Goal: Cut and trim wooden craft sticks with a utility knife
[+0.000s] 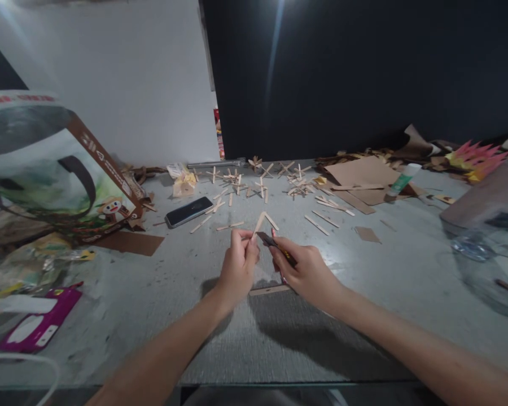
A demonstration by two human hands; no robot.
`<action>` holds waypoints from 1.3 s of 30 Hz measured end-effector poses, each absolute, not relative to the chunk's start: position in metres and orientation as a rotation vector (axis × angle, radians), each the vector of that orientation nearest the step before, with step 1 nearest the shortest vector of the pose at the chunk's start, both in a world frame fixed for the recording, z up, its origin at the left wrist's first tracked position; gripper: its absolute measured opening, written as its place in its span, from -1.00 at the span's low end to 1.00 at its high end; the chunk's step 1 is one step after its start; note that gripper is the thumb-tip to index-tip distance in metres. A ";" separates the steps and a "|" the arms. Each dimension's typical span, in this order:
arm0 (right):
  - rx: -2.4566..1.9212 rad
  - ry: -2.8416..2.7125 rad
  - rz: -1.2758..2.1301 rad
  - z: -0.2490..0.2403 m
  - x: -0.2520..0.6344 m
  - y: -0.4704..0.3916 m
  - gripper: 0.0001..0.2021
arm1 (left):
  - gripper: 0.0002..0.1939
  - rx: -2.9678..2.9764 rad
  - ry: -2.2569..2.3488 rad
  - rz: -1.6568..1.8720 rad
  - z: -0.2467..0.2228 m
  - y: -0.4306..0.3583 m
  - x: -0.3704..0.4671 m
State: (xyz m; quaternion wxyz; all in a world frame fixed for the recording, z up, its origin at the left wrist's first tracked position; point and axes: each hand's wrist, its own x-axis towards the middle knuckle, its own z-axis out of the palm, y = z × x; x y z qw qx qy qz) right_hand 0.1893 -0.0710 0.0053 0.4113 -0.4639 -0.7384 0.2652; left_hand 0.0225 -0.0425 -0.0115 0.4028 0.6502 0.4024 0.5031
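Note:
My left hand (242,260) pinches a wooden craft stick (259,222) that points up and away from me. In my right hand (302,268) is a craft knife (288,256) with a dark blade and a bit of yellow on its handle; the blade tip meets or nearly meets the stick beside my left fingertips. A second craft stick (271,220) slants away from the top of the held one; I cannot tell whether they are joined. Under my hands another stick (268,290) lies flat on the table.
Crossed stick shapes (260,186) and loose sticks (316,224) spread across the far table. A phone (189,212), a printed bag (59,175) and a purple package (42,318) lie left. Cardboard sheets (358,172), a glue tube (405,179) and a clear container (486,265) are right.

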 end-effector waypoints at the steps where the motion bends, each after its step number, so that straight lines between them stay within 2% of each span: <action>1: -1.170 -1.854 0.681 0.005 0.189 -0.071 -0.77 | -0.79 1.670 1.033 1.260 -0.012 -0.042 0.022; 6: -1.164 -1.820 0.775 0.009 0.189 -0.072 -0.72 | -0.86 1.788 1.149 1.232 -0.008 -0.042 0.019; 19: -1.197 -1.800 0.848 0.012 0.189 -0.073 -0.71 | -0.92 1.955 1.251 1.223 -0.016 -0.038 0.015; 25: -1.183 -1.621 1.218 0.014 0.187 -0.073 -0.70 | -0.90 1.985 1.306 1.184 -0.018 -0.037 0.015; 35: -1.246 -1.762 0.977 0.006 0.187 -0.070 -0.73 | -0.91 2.033 1.384 1.074 -0.017 -0.040 0.013; 39: -1.251 -1.654 1.168 0.007 0.185 -0.069 -0.73 | -0.89 2.018 1.410 1.047 -0.020 -0.039 0.014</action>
